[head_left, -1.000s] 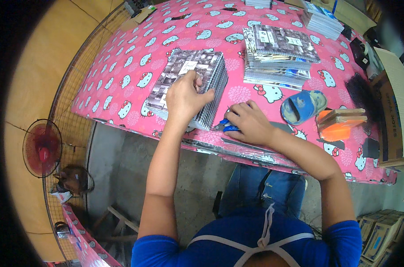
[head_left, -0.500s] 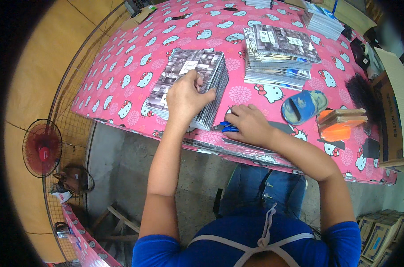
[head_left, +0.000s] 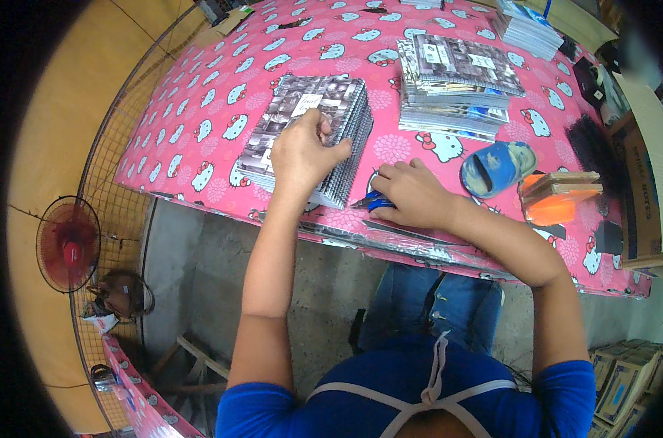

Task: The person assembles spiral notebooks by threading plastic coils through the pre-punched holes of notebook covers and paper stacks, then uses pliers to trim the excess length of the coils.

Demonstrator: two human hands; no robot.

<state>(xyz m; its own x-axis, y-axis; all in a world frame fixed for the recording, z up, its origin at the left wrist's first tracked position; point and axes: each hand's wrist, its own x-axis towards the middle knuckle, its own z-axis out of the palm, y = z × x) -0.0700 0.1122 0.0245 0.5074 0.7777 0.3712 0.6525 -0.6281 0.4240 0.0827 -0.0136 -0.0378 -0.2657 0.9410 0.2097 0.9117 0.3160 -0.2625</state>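
Note:
A stack of spiral notebooks (head_left: 273, 135) with grey photo-patterned covers lies at the table's near edge, its wire coils facing right. Over the top notebook sits my left hand (head_left: 306, 155), fingers curled and thumb spread toward the coils; it holds nothing I can see. To the right of the stack, my right hand (head_left: 415, 193) is closed on blue-handled pliers (head_left: 375, 201). Their dark jaws point left, close to the stack's lower corner. My palm and fingers hide part of the handles.
Another notebook pile (head_left: 455, 109) stands farther right, and a further stack (head_left: 530, 33) behind it. A blue slipper (head_left: 498, 168), an orange block-like item (head_left: 557, 198), black wire coils (head_left: 594, 157) and a cardboard box (head_left: 634, 193) line the right side. A red fan (head_left: 70, 248) is at left.
The pliers have turned slightly, and their jaws now show more plainly beside the stack. My left hand stays on the notebooks. The whole view has shifted a little.

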